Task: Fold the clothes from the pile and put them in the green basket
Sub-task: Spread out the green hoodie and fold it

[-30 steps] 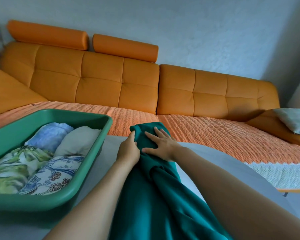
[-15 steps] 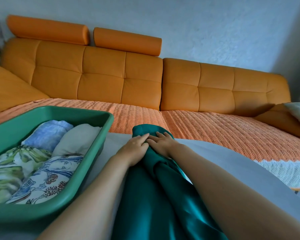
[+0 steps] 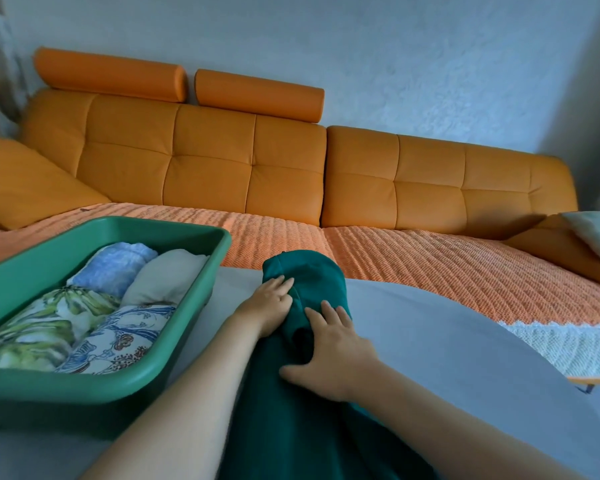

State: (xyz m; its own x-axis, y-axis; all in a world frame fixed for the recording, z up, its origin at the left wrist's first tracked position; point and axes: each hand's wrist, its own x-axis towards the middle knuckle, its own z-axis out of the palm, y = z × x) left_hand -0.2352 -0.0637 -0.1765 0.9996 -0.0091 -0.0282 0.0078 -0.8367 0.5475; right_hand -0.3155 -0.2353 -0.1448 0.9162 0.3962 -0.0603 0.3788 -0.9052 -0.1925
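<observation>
A long teal garment lies on the grey table, its far end rolled into a thick bundle. My left hand rests against the left side of the roll, fingers on the cloth. Just below the roll, my right hand lies flat on the garment with fingers spread. The green basket stands to the left and holds several rolled clothes: a blue one, a beige one, a green leafy one and a white floral one.
An orange sofa with a knitted orange cover runs behind the table. A pale cushion lies at its right end. The table's rounded edge falls away at the right.
My right hand has slid back toward me along the garment and flattened out. The rolled end has grown thicker. My left hand stays at the roll's left side.
</observation>
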